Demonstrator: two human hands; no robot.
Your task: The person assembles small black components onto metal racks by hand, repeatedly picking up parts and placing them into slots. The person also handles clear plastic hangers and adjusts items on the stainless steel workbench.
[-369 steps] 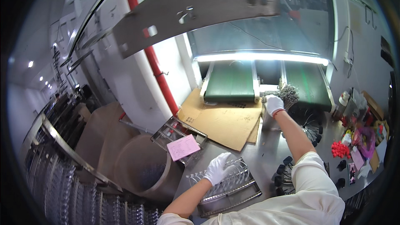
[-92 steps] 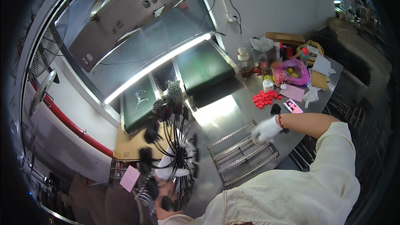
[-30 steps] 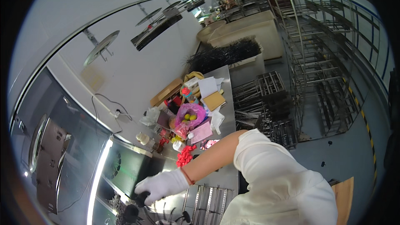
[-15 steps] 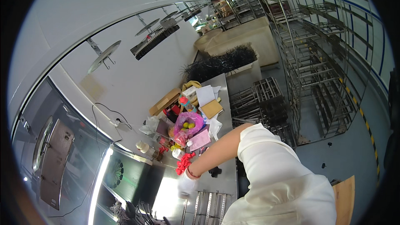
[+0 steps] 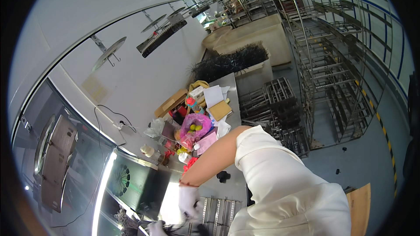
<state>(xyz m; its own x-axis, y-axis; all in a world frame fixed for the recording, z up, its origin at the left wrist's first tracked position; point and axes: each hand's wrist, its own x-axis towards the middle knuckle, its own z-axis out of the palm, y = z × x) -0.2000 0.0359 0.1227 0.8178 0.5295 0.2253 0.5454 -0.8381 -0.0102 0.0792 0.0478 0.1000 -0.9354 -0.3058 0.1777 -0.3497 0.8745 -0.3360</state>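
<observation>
My right hand (image 5: 189, 201), in a white glove, hangs over the near end of the metal table (image 5: 231, 166). Its fingers bend downward but are smeared by motion. Low in the picture, part of my left hand (image 5: 156, 228), also white-gloved, shows at the lower edge with its fingers mostly hidden. Between and below the two hands are blurred dark strands (image 5: 200, 230); whether either hand grips them I cannot make out. Just right of my right hand lies a metal rack (image 5: 218, 212) with several parallel bars. Red crumpled pieces (image 5: 190, 164) lie beyond my right forearm, partly covered by it.
Farther along the table are a pink bag (image 5: 204, 123) with green fruit, a bottle (image 5: 192, 103), papers (image 5: 213, 96) and a small black object (image 5: 223, 176). A bright light tube (image 5: 105, 188) stands left. Metal racks (image 5: 332, 74) fill the right; another person (image 5: 234, 2) is far back.
My right hand has moved down and toward me, away from the red pieces. My left hand has come into view at the lower edge, and the dark strands have shifted right.
</observation>
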